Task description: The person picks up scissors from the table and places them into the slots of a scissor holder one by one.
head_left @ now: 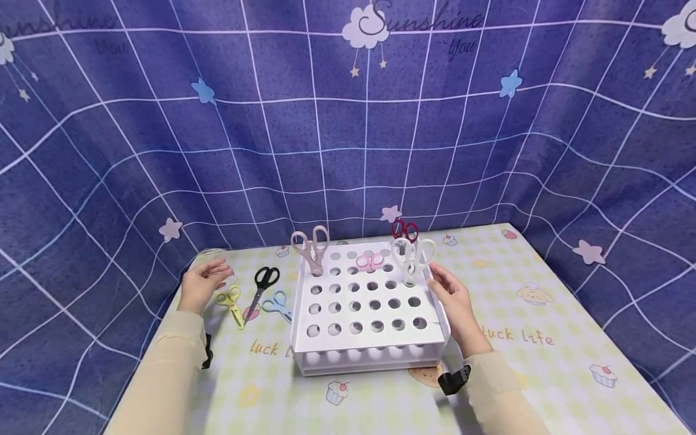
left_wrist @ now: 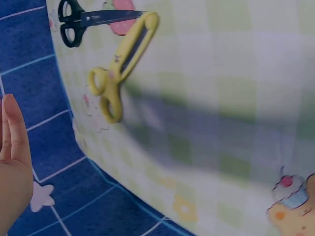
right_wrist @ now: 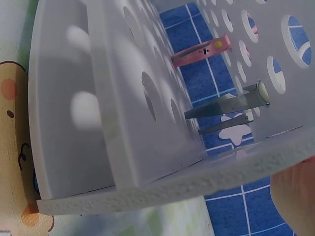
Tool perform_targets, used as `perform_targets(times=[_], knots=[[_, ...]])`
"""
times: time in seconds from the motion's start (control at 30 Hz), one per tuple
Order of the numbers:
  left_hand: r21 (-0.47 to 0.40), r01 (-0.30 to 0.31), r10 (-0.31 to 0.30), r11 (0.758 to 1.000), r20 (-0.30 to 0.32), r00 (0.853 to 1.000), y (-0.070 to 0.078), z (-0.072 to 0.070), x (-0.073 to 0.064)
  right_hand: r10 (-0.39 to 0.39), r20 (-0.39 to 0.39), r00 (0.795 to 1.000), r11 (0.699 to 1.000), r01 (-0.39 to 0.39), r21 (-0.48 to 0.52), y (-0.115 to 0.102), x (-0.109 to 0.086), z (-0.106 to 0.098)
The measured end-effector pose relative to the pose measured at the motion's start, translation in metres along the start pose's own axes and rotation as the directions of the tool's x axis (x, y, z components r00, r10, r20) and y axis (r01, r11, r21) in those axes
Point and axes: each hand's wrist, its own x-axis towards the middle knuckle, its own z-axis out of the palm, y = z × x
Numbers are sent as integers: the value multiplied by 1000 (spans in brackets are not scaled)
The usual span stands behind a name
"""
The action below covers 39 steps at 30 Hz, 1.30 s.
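Note:
My left hand [head_left: 202,284] is held over the left part of the table, its fingers loosely bent and nothing in them. Nearest to it lie the yellow scissors [head_left: 232,305], seen also in the left wrist view. Black scissors [head_left: 265,284] and light blue scissors [head_left: 279,304] lie beside those. My right hand [head_left: 455,302] grips the right side of a white rack [head_left: 361,341] with rows of round holes, thumb at the top edge. In the rack stand dusty pink scissors [head_left: 312,254], small pink scissors [head_left: 370,261], white scissors [head_left: 411,260] and dark red scissors [head_left: 405,231], handles up.
The table [head_left: 544,374] wears a green checked cloth with printed cupcakes and words. A blue grid-patterned curtain [head_left: 337,121] hangs behind it and along both sides. Each wrist carries a small black camera mount [head_left: 454,380].

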Motion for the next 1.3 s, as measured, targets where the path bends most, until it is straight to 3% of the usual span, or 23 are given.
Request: perform_targets(times=[0.47,0.7,1.03,1.3], knots=[[-7,110,-111,994,-36,993,-32,6,-5,29,1,1000,999,-29,-28,0,-4,1],[62,69,-64,996,-84,994,-49,2,-13,40,4,999,999,-40,-15,5,-6,7],[167,87,-67,982,-118,991,-66,7,-15,37,-5,999,999,-37,-33,2,-8,4],[261,52,5,964,-213,977,-76,9,-11,16,-10,1000,1000,-16,-26,-3,-5,5]])
